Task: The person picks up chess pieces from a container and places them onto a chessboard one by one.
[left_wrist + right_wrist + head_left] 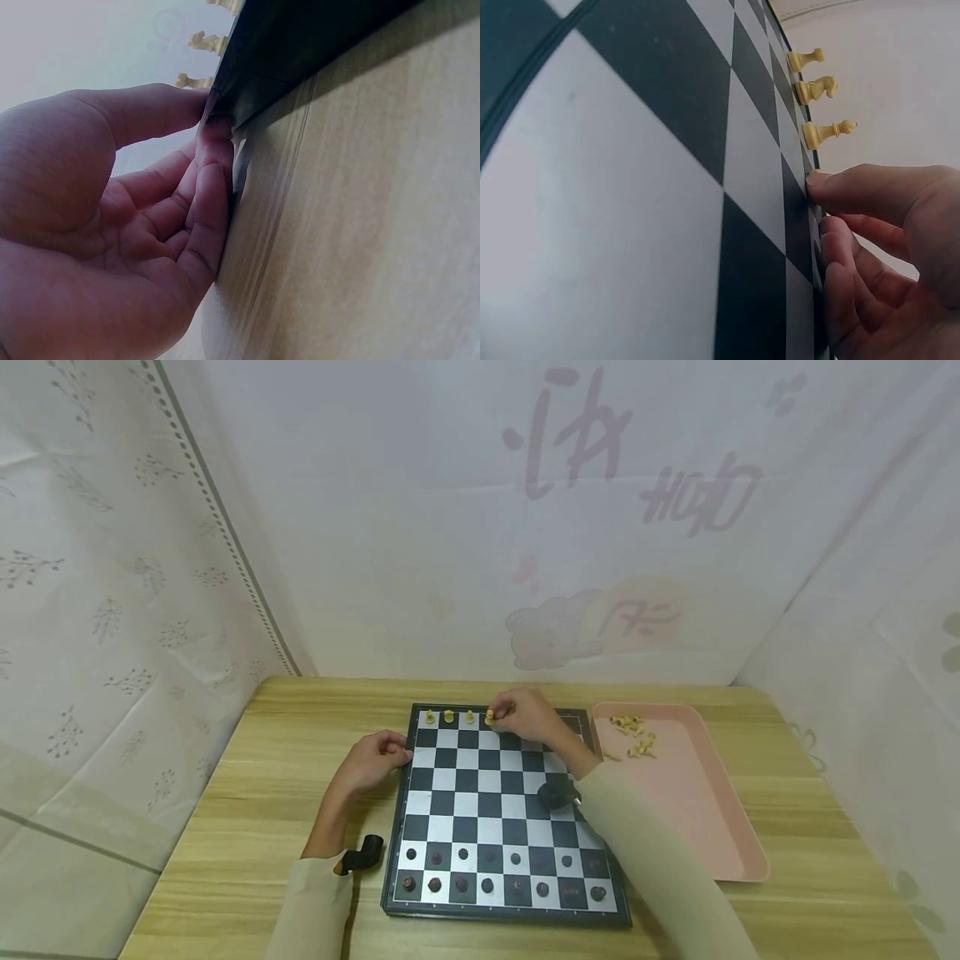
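A black-and-white chessboard (465,806) lies on a wooden table (300,777). Three cream pieces (448,716) stand on its far row. My right hand (495,718) pinches a fourth cream piece (490,717) beside them, its base on the board; in the right wrist view the thumb covers all but the base (817,178) of that piece, in line with the other three (825,133). My left hand (378,756) holds the board's left edge (247,97), thumb on top and fingers curled against the side. Dark pieces (487,885) fill the two near rows.
A pink tray (705,827) sits right of the board with several loose cream pieces (633,735) in its far end. White cloth walls close in the table on the left, back and right. Black wrist cameras (363,853) ride on both sleeves.
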Demonstrator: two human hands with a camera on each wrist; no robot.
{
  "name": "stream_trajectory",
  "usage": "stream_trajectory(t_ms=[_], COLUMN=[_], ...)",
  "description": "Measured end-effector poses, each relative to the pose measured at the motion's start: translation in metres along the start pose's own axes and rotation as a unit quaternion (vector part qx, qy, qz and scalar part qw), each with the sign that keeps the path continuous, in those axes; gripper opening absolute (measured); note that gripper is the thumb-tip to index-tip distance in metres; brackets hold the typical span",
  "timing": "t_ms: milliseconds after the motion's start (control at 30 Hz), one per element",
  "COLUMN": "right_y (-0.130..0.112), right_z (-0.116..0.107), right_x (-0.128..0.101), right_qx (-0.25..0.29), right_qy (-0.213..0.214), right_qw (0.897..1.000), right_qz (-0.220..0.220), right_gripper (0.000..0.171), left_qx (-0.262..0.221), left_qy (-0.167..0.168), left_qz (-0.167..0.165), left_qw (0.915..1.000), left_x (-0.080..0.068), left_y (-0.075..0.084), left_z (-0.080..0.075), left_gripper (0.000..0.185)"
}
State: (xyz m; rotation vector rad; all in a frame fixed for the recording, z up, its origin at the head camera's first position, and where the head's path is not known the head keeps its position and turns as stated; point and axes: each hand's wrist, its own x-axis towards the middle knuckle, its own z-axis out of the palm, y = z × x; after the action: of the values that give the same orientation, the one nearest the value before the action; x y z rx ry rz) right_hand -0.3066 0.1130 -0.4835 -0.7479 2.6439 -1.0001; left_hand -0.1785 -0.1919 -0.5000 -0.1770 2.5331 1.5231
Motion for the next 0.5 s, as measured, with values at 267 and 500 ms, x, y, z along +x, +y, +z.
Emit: stream_trajectory(t_ms=[267,500], right_y=[0.010,0.019], right_z=[-0.007,-0.026], right_x=[-0.005,-0.021], right_qx=[0.022,0.021], right_qy=[-0.002,0.012], right_qw=[1.000,0.999], right_qz=[0.004,0.039], right_gripper=[0.028,0.028], left_qx=[0.004,0.011], left_qy=[0.002,-0.001], left_qz=[-0.002,0.005], left_qw=[1.0000,0.9999], left_x=[0.000,0.001], left_y=[0.000,-0.001], left_z=[0.000,0.001], left_gripper=[0.034,0.035])
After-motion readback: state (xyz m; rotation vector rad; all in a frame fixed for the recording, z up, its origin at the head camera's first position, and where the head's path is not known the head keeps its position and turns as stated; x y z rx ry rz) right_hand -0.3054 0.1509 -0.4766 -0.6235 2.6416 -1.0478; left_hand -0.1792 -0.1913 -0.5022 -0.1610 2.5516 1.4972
